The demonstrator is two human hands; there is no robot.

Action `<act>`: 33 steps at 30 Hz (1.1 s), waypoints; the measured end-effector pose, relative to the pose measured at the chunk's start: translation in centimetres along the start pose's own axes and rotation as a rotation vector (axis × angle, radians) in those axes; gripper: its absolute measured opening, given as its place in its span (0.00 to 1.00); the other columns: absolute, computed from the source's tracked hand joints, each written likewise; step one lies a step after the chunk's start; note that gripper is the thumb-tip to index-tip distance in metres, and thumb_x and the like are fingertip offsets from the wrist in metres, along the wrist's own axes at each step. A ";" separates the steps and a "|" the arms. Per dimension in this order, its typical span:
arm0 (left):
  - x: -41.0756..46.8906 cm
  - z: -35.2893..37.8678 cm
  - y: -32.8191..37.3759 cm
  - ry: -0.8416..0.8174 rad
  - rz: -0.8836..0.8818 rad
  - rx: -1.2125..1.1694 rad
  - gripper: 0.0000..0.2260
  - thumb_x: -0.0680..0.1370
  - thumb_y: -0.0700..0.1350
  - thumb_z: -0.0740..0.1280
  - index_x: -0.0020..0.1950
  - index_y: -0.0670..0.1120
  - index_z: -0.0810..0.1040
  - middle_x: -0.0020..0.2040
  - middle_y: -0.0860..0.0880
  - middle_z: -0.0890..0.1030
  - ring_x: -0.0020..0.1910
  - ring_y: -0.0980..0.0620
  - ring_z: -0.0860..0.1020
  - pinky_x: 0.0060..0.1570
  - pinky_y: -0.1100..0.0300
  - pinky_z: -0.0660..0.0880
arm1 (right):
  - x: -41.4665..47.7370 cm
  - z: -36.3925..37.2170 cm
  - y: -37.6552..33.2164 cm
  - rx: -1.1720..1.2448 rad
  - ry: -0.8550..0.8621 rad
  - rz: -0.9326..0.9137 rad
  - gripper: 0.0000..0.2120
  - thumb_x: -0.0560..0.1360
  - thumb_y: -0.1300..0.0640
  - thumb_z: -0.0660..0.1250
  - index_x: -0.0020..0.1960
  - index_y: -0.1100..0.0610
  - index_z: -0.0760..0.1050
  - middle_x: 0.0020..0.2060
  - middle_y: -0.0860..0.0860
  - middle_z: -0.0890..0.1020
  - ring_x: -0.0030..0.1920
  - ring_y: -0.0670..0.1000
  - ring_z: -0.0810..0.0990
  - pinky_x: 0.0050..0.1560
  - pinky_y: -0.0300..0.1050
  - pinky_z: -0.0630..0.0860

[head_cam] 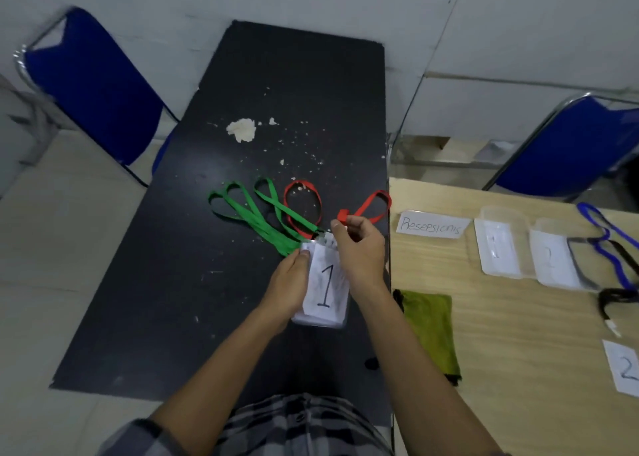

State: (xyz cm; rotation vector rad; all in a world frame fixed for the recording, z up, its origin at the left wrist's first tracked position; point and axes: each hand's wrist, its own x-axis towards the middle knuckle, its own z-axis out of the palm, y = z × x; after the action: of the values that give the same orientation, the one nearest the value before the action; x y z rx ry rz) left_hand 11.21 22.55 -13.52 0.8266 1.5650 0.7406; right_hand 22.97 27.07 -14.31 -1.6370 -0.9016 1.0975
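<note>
Black table (145,282), kinda scuffed. Left hand (288,279) grips the stack of badge holders (326,286) over it, card reading "1" on top; right hand (358,248) pinches the red lanyard (371,206) end just above.

matt black table (193,255), flat cloth lanyards (249,213), glossy plastic badge sleeve (320,320), paper card (326,282).
</note>
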 end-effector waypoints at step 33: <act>7.5 -5.0 22.4 0.171 0.421 -0.012 0.19 0.85 0.57 0.51 0.53 0.49 0.79 0.49 0.49 0.82 0.49 0.50 0.81 0.51 0.56 0.77 | 7.1 5.4 -19.4 0.100 -0.123 -0.027 0.16 0.77 0.68 0.55 0.52 0.52 0.77 0.46 0.52 0.83 0.47 0.52 0.83 0.47 0.49 0.83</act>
State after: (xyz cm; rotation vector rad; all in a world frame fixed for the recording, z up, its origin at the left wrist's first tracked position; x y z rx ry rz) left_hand 8.03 41.07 1.65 1.1251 1.5502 1.1470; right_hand 18.86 40.78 1.48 -1.4847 -0.9305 1.2152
